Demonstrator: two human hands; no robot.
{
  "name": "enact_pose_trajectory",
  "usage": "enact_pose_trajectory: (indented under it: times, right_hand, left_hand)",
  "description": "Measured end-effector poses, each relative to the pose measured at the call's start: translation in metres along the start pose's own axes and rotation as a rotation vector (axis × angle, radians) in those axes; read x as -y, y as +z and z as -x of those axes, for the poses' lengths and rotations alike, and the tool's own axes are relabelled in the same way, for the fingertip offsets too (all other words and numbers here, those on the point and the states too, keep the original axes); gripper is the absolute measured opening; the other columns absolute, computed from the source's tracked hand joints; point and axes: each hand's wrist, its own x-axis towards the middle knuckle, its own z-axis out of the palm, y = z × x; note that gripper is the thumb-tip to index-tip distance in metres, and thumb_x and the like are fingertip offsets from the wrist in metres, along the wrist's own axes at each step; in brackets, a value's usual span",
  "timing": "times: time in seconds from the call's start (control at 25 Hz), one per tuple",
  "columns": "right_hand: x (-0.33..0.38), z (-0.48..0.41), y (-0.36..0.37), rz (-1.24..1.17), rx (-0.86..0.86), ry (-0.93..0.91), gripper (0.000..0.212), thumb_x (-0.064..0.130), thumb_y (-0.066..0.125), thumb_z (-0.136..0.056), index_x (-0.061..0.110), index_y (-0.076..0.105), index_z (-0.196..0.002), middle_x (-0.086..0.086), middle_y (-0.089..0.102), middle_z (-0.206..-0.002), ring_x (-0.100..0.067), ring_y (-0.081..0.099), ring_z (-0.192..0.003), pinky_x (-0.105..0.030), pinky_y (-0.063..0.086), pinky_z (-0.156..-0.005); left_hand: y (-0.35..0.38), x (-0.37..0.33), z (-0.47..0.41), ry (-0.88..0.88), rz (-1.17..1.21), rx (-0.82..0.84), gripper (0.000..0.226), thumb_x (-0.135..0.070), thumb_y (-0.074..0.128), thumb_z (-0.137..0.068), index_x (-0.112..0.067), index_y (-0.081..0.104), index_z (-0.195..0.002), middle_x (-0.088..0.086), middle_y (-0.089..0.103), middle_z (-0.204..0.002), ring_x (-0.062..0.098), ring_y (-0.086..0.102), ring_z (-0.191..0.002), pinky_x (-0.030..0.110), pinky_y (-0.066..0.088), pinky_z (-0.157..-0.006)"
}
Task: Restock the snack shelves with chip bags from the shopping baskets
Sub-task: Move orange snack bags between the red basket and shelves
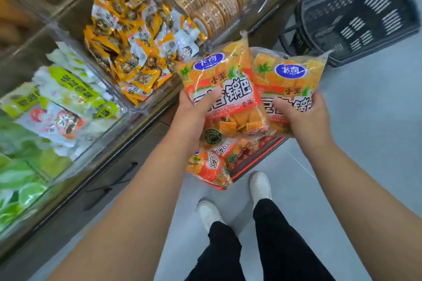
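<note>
Your left hand [194,113] grips the left bag [225,80] with curled fingers, your right hand [304,121] the right bag [288,84]. Both are orange, printed "小米" under a blue oval logo, held above the red basket [255,162].

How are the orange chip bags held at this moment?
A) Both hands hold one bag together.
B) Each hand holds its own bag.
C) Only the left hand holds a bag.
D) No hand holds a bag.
B: the left hand grips the left chip bag and the right hand grips the right chip bag.
</note>
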Motion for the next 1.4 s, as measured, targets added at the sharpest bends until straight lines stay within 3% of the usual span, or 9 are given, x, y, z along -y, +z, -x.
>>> enact_pose_trajectory:
  times: [0.16,0.32,0.52,0.6,0.72,0.88,1.08,1.24,1.4]
  right_hand:
    - [0.066,0.058,-0.046,-0.086,-0.176,-0.033,0.068,0.041,0.088,-0.061,0.024,0.053,-0.116,0.012,0.067,-0.104,-0.007,0.066,-0.094,-0.038,0.056,-0.087]
    - [0.137,0.111,-0.105,-0.145,-0.328,-0.112,0.066,0.039,0.088,-0.063,0.024,0.052,-0.116,0.013,0.066,-0.103,-0.008,0.065,-0.093,-0.031,0.054,-0.082]
    - [0.197,0.189,-0.197,-0.192,-0.485,-0.171,0.068,0.041,0.088,-0.059,0.021,0.053,-0.114,0.010,0.068,-0.099,-0.007,0.066,-0.088,-0.031,0.055,-0.077]
    - [0.207,0.229,-0.239,-0.203,-0.562,-0.188,0.066,0.036,0.088,-0.063,0.018,0.054,-0.116,0.006,0.068,-0.102,-0.009,0.066,-0.089,-0.030,0.055,-0.074]
    - [0.204,0.297,-0.293,-0.201,-0.680,-0.212,0.056,0.030,0.085,-0.069,0.020,0.056,-0.115,0.010,0.067,-0.099,-0.003,0.065,-0.087,-0.026,0.055,-0.075]
    - [0.178,0.418,-0.361,-0.214,-0.832,-0.228,0.056,0.032,0.084,-0.071,0.022,0.056,-0.117,0.013,0.066,-0.100,0.010,0.060,-0.076,-0.009,0.045,-0.057]
    - [0.132,0.575,-0.420,-0.258,-1.075,-0.162,0.070,0.047,0.086,-0.061,0.025,0.054,-0.119,0.008,0.067,-0.110,-0.012,0.066,-0.095,-0.033,0.052,-0.085]
    - [0.099,0.694,-0.446,-0.260,-1.284,-0.098,0.065,0.052,0.083,-0.064,0.028,0.048,-0.113,0.016,0.062,-0.105,-0.010,0.062,-0.093,-0.038,0.050,-0.088]
    - [0.082,0.782,-0.451,-0.280,-1.480,-0.035,0.080,0.066,0.081,-0.054,0.034,0.047,-0.119,0.012,0.062,-0.112,-0.018,0.062,-0.103,-0.047,0.053,-0.089]
  left_hand:
    - [0.026,-0.073,0.064,0.115,-0.095,0.097,0.086,-0.056,0.086,-0.054,-0.037,0.047,-0.128,-0.003,0.071,-0.115,0.025,0.070,-0.102,0.054,0.052,-0.093]
    - [0.064,-0.146,0.129,0.259,-0.145,0.256,0.069,-0.049,0.085,-0.060,-0.032,0.053,-0.119,-0.001,0.073,-0.111,0.025,0.071,-0.099,0.055,0.054,-0.089]
    - [0.118,-0.203,0.212,0.468,-0.289,0.396,0.061,-0.060,0.082,-0.059,-0.035,0.056,-0.108,-0.009,0.071,-0.101,0.000,0.069,-0.089,0.025,0.057,-0.083]
    - [0.144,-0.209,0.250,0.462,-0.279,0.501,0.063,-0.053,0.083,-0.062,-0.033,0.052,-0.112,-0.006,0.071,-0.102,0.001,0.069,-0.089,0.031,0.056,-0.089]
    - [0.178,-0.198,0.308,0.402,-0.240,0.706,0.068,-0.040,0.081,-0.061,-0.029,0.049,-0.120,0.004,0.071,-0.111,0.026,0.072,-0.095,0.056,0.054,-0.089]
    - [0.216,-0.162,0.407,0.393,-0.280,0.915,0.066,-0.038,0.079,-0.061,-0.029,0.049,-0.119,0.006,0.071,-0.112,0.028,0.072,-0.095,0.055,0.055,-0.087]
    - [0.252,-0.105,0.533,0.418,-0.398,1.145,0.068,-0.041,0.075,-0.063,-0.029,0.049,-0.125,0.006,0.070,-0.112,0.027,0.073,-0.089,0.049,0.058,-0.082]
    - [0.274,-0.052,0.631,0.378,-0.428,1.366,0.044,-0.025,0.072,-0.083,-0.028,0.052,-0.122,0.006,0.072,-0.109,0.027,0.074,-0.086,0.043,0.058,-0.074]
    - [0.288,-0.016,0.708,0.387,-0.470,1.560,0.049,-0.036,0.075,-0.077,-0.033,0.052,-0.120,0.002,0.072,-0.110,0.028,0.072,-0.090,0.042,0.057,-0.074]
